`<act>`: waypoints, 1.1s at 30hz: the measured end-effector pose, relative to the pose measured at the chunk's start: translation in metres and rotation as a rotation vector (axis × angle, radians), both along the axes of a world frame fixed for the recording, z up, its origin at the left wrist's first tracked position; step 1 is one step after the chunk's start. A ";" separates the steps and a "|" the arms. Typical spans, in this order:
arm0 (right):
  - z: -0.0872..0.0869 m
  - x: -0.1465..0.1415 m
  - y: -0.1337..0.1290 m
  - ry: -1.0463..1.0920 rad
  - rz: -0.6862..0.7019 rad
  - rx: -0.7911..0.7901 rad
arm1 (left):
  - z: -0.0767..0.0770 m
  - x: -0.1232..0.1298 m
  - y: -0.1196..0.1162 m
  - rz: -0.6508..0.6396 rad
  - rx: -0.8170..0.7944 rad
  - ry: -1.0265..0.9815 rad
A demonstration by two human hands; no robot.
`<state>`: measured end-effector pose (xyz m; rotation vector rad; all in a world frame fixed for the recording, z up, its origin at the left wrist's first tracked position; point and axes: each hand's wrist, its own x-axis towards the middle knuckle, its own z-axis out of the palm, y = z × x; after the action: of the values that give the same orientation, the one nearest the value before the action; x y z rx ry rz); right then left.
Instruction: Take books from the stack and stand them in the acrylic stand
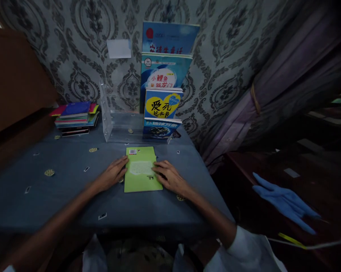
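A green book [142, 183] lies on the blue tablecloth [65, 196], its barcode at the top left. My left hand [113, 173] touches the book's left edge with fingers close together, and my right hand [170, 175] rests on its right edge, fingers slightly bent. Both hands hold the book between them, flat on the table. Behind it stands a clear acrylic rack [106, 121]. On the rack's right side, several books are stacked in tiers, among them a yellow and blue book [161, 105] and a blue book with a globe [160, 130].
A pile of colourful books [75, 119] sits at the table's back left. Patterned wallpaper with a white card [119, 49] is behind. To the right are a tied curtain [244, 113] and a dark red surface with a blue glove [285, 200].
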<state>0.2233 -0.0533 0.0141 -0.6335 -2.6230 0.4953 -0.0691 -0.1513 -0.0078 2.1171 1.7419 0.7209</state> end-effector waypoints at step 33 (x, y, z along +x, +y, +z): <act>-0.033 -0.015 0.005 0.176 -0.124 -0.052 | 0.003 0.040 0.107 -0.169 -0.023 0.194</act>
<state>0.2087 -0.0480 -0.0185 -0.7289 -2.3962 0.5561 -0.0289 -0.0441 -0.0046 2.3507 1.6272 0.4618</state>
